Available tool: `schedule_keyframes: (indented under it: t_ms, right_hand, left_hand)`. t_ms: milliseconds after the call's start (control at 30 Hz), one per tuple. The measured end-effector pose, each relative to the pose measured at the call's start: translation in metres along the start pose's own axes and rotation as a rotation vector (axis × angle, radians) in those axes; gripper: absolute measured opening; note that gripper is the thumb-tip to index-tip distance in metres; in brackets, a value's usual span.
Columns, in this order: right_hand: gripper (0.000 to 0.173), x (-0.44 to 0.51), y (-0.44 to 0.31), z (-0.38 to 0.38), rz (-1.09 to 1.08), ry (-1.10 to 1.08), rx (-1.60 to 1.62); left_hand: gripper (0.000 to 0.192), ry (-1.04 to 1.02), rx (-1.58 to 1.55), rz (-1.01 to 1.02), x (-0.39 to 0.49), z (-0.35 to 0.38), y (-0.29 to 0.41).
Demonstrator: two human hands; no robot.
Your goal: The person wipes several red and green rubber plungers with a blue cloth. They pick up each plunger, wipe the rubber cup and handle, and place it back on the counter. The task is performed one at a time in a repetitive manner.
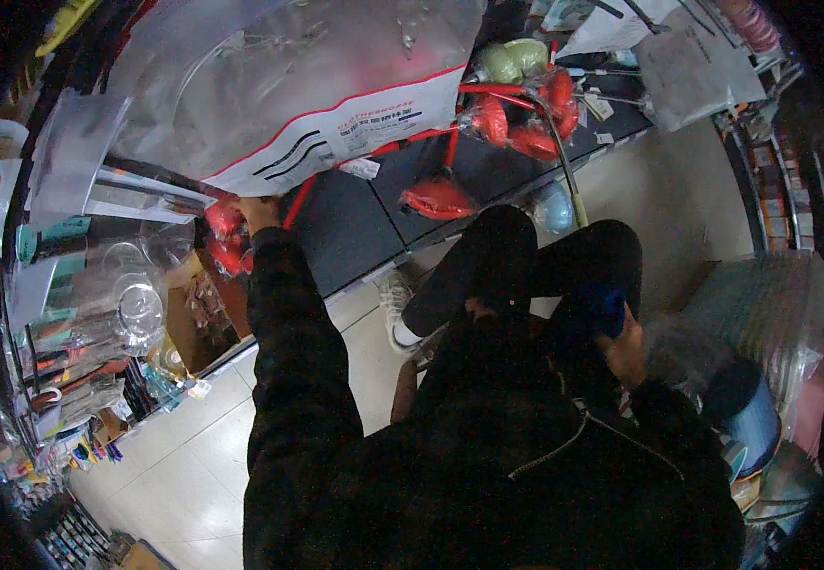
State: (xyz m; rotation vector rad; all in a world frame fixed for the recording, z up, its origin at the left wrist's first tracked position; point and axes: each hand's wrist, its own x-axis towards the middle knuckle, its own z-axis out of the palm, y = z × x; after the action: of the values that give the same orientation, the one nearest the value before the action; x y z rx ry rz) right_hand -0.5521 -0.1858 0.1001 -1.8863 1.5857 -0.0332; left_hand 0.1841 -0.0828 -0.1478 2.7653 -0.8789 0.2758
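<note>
My left hand [261, 214] reaches forward to the lower edge of a large clear plastic package [333, 64] with a white printed band. The package hides its fingers, so its grip cannot be told. Beside that hand are red plungers [225, 246] in clear wrap. More red plungers [440, 198] with red handles lie on the dark shelf [348, 228], partly under the package. At my right thigh, my right hand [626, 349] holds a dark blue object [606, 310], too dark to identify.
A light blue plunger head [553, 206] and pale green ones [512, 63] are on the right. Wrapped goods [137, 306] and a cardboard box [202, 320] fill the left shelf. A blue cylindrical container [747, 413] stands at my right. Tiled floor [170, 491] shows at lower left.
</note>
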Motion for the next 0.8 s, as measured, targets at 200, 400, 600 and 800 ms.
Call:
schedule_keyframes:
  t_ms: [200,400,600,800]
  right_hand:
    - [0.084,-0.01,-0.03,0.006,-0.02,0.007,0.036]
    - [0.072,-0.015,-0.028,0.008,-0.149,0.045,-0.1]
    - [0.073,-0.025,-0.011,0.005,-0.09,-0.027,0.087]
    - [0.077,-0.011,-0.019,-0.006,-0.097,-0.181,0.193]
  left_hand:
    - [0.045,0.013,-0.227,0.154,-0.032,0.051,0.045]
    - [0.043,-0.093,-0.211,0.256,-0.063,0.063,0.134]
    - [0.044,-0.013,-0.119,0.678,-0.048,0.026,0.23]
    - [0.046,-0.011,0.017,0.813,-0.037,0.065,0.28]
